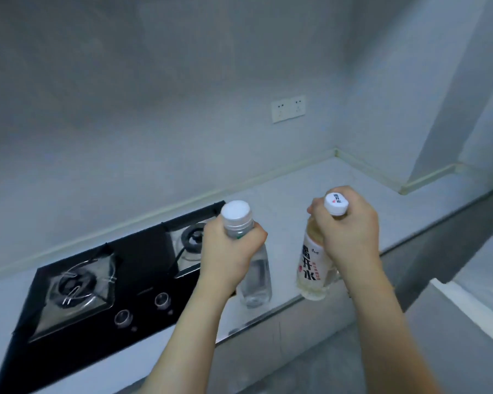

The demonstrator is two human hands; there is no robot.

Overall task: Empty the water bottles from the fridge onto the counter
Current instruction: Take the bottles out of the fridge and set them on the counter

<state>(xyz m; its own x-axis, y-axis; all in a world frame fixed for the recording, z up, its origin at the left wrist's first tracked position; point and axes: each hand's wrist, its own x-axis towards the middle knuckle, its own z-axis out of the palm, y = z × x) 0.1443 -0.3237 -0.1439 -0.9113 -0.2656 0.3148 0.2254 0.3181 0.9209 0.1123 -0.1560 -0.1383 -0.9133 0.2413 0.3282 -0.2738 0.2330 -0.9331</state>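
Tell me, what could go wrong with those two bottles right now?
The labelled bottle in the right hand hangs near the counter's front edge; set down there, it might tip off. The clear bottle in the left hand is close beside the gas stove; put down carelessly, it could bump the knobs. Both are held up near the neck, so a bottle might swing or slip.

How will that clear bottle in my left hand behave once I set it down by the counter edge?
The clear bottle looks tall and narrow, so it may tip if nudged. It seems full of water, so probably heavy for its size. The left hand grips only its neck, and it is close to the counter front edge, so a knock could drop it.
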